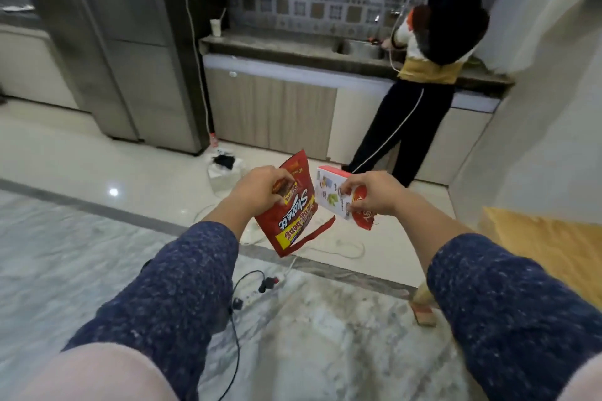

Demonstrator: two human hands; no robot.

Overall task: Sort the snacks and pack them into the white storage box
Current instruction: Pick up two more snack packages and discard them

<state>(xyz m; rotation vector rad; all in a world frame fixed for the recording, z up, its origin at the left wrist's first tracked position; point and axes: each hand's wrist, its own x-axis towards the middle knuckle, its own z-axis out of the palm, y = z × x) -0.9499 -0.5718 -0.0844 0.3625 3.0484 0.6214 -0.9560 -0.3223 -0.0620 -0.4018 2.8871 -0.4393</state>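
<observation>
My left hand (262,189) pinches the upper part of a red snack pouch (291,221) with yellow and white lettering, which hangs upside down in the air with a torn strip dangling at its lower right. My right hand (371,194) grips a white snack box (329,190) with a red edge, together with a small red packet (364,218) beneath the fingers. Both hands are held out in front of me above the floor, close together. No white storage box can be made out with certainty.
A person (420,75) stands at the kitchen counter (277,45) by the sink. A white bag with dark contents (224,169) sits on the floor ahead. Cables and a power strip (260,283) lie on the marble floor. A yellow surface (547,238) is at right.
</observation>
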